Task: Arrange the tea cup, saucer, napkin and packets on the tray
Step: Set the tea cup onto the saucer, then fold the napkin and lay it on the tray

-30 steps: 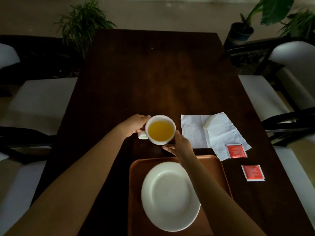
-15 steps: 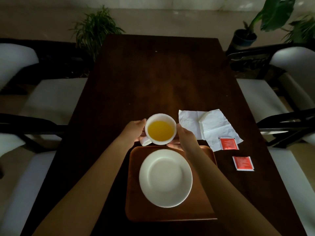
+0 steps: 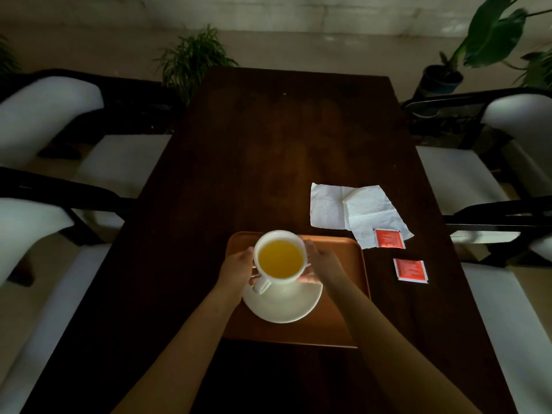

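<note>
Over the near end of a dark wooden table, both hands hold a white tea cup filled with yellow-orange liquid. The left hand wraps its fingers around the cup's left side, close to the handle, which points toward the person and a little to the left. The right hand presses its fingers against the cup's right side, so the cup is clasped between the two hands. The cup sits above the far half of a white saucer; whether its base already touches the saucer or hangs just above it cannot be told from this angle. The saucer lies on a brown tray, roughly in the tray's middle, and the tray rests on the table directly in front of the person. To the right of the tray and farther away, a crumpled white napkin lies partly unfolded on the table. One red packet lies on the napkin's near corner, just beside the tray's far right corner. A second red packet lies on the bare wood nearer the person, apart from the first and to the right of the tray. White-cushioned chairs stand along both long sides of the table, and potted plants stand on the floor beyond its far end.
</note>
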The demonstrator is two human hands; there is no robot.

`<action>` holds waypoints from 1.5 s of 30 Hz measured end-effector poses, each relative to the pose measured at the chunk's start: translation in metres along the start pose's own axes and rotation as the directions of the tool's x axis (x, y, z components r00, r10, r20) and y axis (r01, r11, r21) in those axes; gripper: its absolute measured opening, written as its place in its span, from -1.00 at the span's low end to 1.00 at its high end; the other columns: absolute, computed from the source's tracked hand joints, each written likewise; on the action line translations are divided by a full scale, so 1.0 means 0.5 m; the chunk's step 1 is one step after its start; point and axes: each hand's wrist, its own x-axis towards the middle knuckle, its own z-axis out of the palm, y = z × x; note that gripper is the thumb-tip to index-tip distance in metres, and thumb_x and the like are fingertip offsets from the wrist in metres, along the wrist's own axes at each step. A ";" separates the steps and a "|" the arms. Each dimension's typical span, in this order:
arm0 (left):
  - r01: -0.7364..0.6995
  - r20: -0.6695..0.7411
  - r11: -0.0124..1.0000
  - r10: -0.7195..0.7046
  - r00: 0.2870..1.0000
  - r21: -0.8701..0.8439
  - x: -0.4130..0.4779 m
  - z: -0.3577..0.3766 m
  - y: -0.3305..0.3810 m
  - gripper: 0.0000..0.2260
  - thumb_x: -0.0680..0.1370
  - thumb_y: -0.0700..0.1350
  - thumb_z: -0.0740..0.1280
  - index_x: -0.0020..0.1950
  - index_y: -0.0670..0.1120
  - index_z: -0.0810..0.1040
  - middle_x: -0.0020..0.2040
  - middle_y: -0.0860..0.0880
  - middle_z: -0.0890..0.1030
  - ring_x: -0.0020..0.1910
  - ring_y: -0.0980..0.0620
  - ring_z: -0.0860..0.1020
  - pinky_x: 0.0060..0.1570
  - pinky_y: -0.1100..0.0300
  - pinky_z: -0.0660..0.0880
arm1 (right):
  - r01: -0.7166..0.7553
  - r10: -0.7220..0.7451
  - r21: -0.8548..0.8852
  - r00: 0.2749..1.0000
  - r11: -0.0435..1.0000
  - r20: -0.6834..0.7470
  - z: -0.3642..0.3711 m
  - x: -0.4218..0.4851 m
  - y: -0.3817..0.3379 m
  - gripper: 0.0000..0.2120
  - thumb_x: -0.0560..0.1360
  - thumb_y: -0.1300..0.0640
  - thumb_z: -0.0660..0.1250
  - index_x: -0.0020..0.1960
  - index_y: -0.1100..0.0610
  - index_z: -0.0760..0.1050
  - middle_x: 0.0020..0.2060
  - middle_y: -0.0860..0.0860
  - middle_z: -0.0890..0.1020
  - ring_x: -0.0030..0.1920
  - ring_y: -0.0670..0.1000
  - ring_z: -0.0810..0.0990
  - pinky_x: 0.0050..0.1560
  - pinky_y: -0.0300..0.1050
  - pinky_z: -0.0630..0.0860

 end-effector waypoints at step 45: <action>-0.643 0.668 -0.198 0.333 0.665 0.740 0.306 0.304 0.124 -0.49 0.60 0.04 0.13 0.53 0.03 0.07 0.59 -0.05 -0.01 0.56 -0.08 -0.10 0.50 -0.09 -0.05 | -0.125 -0.256 -0.725 0.884 0.677 -0.391 -0.215 0.226 0.007 -0.47 0.47 -0.16 0.26 0.24 0.20 0.34 0.18 0.15 0.50 0.21 0.15 0.42 0.14 0.06 0.43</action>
